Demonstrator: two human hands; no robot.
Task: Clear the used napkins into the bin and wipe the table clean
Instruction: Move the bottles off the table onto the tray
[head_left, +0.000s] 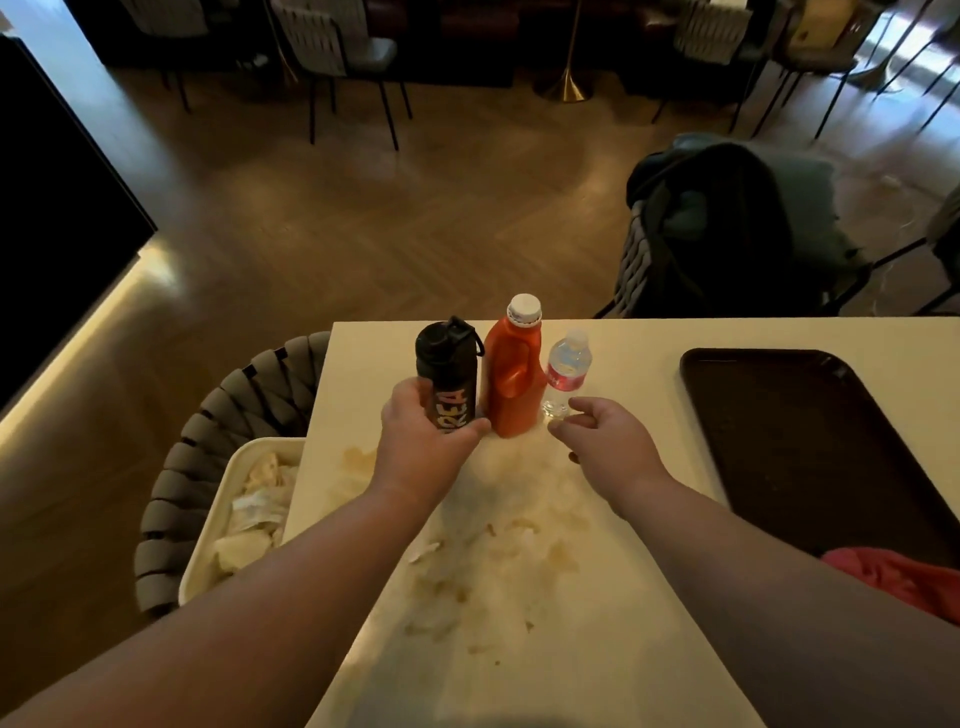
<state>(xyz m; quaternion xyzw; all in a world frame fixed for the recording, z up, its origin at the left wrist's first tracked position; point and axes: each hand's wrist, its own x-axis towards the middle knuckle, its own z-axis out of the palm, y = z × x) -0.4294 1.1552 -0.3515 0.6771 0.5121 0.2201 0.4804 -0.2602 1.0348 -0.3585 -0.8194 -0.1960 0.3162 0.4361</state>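
Note:
My left hand (422, 434) grips the lower part of a black bottle (448, 371) standing upright near the far edge of the cream table (623, 374). My right hand (602, 434) hovers with loosely curled fingers, holding nothing, just in front of a small clear water bottle (567, 370). Between them stands an orange bottle (514, 379) with a white cap. Stains and small paper scraps (498, 561) cover the table in front of me. A cream bin (208, 551) at the table's left side holds crumpled napkins (257, 512).
A dark brown tray (810, 447) lies on the right of the table, with a red cloth (898, 577) at its near end. A woven chair (228, 431) stands behind the bin. Another chair with dark clothes (727, 228) sits beyond the table's far edge.

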